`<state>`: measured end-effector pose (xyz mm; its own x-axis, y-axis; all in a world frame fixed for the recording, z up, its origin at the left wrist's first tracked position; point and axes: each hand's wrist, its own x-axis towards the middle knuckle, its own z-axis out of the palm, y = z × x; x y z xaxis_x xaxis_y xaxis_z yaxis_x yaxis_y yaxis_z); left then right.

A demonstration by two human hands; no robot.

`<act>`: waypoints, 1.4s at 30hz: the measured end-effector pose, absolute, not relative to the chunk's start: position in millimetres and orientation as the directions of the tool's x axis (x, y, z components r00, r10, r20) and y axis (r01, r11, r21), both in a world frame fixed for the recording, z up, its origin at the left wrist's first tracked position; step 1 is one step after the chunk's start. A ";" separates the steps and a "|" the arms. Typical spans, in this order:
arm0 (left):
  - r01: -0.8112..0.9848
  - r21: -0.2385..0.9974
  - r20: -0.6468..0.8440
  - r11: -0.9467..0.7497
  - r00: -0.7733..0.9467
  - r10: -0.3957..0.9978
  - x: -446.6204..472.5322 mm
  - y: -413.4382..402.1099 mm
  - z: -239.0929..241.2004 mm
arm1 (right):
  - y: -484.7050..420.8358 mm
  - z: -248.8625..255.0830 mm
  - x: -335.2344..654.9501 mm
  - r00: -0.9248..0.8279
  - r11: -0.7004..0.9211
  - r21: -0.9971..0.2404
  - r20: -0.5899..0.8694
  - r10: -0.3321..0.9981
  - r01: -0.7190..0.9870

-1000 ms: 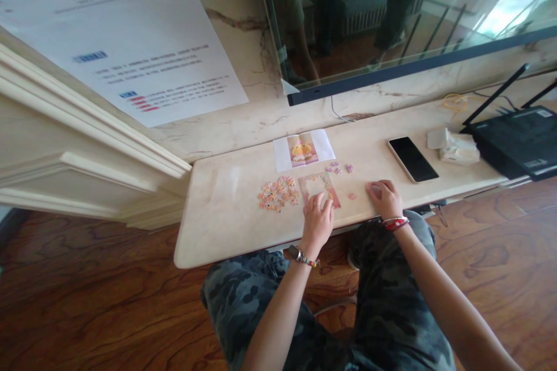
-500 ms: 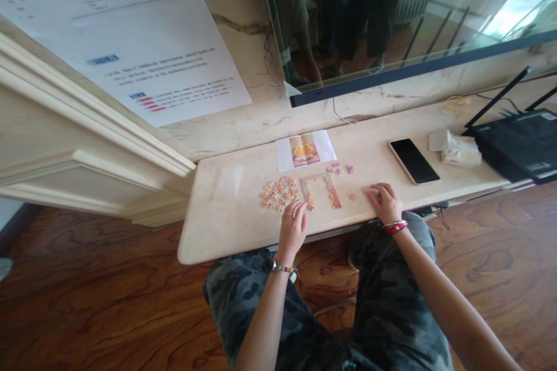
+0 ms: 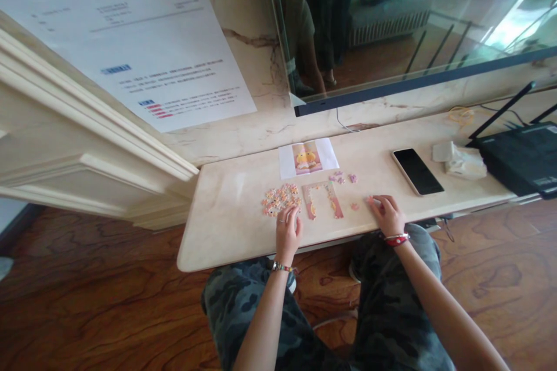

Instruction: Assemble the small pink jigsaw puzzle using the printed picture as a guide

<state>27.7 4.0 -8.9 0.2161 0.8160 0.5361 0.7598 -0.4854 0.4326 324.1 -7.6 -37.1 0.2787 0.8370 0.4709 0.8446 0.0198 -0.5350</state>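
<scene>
Small jigsaw puzzle pieces [image 3: 278, 197], in orange, pink and white, lie in a loose pile on the cream shelf [image 3: 226, 214]. My left hand [image 3: 288, 235] is at the pile's near right edge, fingers stretched loosely toward it. Right of the pile lies a partly joined puzzle frame [image 3: 310, 197], with a top and two sides around a bare middle. My right hand [image 3: 389, 217] hovers low over the shelf, its fingers pinching what looks like a pink puzzle piece. Close to it rests a pink puzzle cluster [image 3: 354, 206]. Several purple pieces [image 3: 337, 177] lie behind the frame.
Behind the pieces lies a picture sheet [image 3: 287, 163] with a yellow figure. To the right are a phone [image 3: 418, 171], a tissue pack [image 3: 465, 162] and a black router [image 3: 517, 156]. A large dark screen [image 3: 391, 29] overhangs the back; a printed sheet [image 3: 174, 69] hangs at left.
My left hand has shifted slightly left and down, from beside the frame to the pile's near edge. My right hand stays about where it was. The camera view has tilted slightly.
</scene>
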 end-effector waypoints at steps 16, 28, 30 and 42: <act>0.792 0.428 0.517 -0.436 0.182 0.837 30.3 5.2 -6.6 | -8.2 -32.3 322.2 0.273 0.023 -0.535 0.468 0.841 0.845; 0.803 0.428 0.500 -0.415 0.173 0.848 31.3 5.0 -6.5 | -8.6 -31.9 321.4 0.284 0.026 -0.551 0.470 0.836 0.834; 0.804 0.426 0.506 -0.414 0.168 0.846 31.6 4.9 -6.5 | -8.5 -31.7 321.4 0.284 0.029 -0.550 0.475 0.833 0.835; 0.807 0.419 0.521 -0.416 0.162 0.838 32.0 5.2 -5.9 | -8.3 -31.9 319.4 0.304 0.012 -0.540 0.491 0.817 0.842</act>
